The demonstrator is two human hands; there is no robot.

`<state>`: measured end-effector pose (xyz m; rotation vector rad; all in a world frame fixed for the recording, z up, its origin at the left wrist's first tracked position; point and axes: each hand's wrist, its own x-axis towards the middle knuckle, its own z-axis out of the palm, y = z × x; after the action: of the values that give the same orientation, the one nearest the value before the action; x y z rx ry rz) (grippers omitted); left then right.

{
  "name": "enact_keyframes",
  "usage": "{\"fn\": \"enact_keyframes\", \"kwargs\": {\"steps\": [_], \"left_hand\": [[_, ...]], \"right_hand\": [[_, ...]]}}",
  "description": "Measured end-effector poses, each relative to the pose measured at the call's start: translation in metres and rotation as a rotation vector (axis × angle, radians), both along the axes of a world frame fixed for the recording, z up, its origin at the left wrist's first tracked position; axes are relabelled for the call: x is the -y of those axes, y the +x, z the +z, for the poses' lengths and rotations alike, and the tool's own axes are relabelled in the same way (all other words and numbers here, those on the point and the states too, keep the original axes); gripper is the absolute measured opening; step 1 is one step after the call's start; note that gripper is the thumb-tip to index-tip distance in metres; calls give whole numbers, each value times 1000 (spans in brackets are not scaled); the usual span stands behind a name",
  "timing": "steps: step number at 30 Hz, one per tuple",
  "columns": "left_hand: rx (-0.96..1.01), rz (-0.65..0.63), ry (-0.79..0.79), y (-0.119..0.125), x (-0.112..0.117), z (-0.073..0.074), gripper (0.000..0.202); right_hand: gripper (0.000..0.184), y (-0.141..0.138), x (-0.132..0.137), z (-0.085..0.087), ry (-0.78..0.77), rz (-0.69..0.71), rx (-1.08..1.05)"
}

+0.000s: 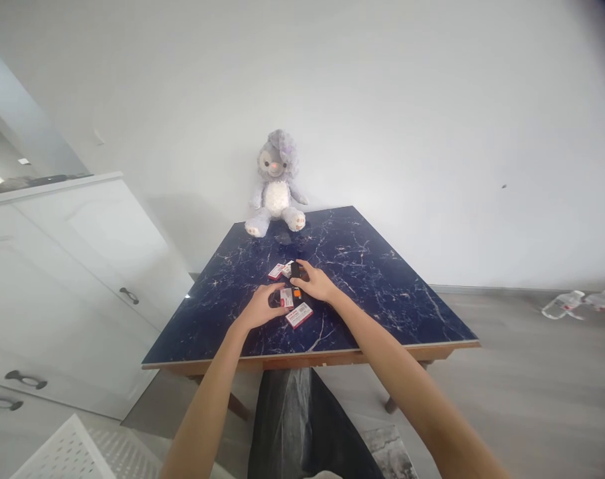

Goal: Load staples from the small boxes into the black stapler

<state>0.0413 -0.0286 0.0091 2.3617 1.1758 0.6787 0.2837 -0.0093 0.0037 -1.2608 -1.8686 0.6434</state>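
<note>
Table (382,276): dark blue, white-veined top, wooden frame, situated beneath the left hand (256,307) and right hand (318,282). Wall (407,120): pale, beyond both; small dark spot (504,186) noted right of the right hand. Grey floor (496,346), same side. White cabinet (83,266), dark handles (129,297), left of the left hand. Light soft.

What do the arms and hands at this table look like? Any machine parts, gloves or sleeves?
No machinery: they're a person's. The left forearm and right forearm are slim and show no sleeves, cables or markings. The left hand and right hand are ungloved, with no watch or bracelet visible; rings are too small to judge.
</note>
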Motion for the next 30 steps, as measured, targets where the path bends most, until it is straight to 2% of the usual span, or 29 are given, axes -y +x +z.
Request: {"fn": "enact_keyframes", "kwargs": {"steps": [5, 9, 12, 14, 17, 20, 23, 27, 30], "left_hand": [[-15, -16, -7, 0, -1, -5, 70], [-1, -18, 20, -1, 5, -2, 68], [89, 43, 80, 4, 29, 3, 51], [147, 154, 161, 14, 54, 3, 36], [6, 191, 235, 34, 89, -1, 33], [-69, 209, 270, 44, 108, -7, 27], [-29, 216, 284, 38, 107, -6, 24], [67, 379, 368, 23, 88, 4, 21], [-23, 371, 370, 23, 73, 5, 25]], "right_hand": [[68, 1, -4, -5, 18, 5, 23], [68, 1, -3, -4, 14, 9, 23], [69, 1, -1, -1, -4, 16, 17], [69, 2, 1, 1, -5, 23, 14], [69, 2, 2, 2, -6, 25, 21], [69, 2, 1, 1, -10, 21, 14], [70, 1, 0, 1, -17, 17, 9], [70, 1, -1, 1, -22, 17, 14], [70, 2, 1, 2, -15, 22, 17]]}}
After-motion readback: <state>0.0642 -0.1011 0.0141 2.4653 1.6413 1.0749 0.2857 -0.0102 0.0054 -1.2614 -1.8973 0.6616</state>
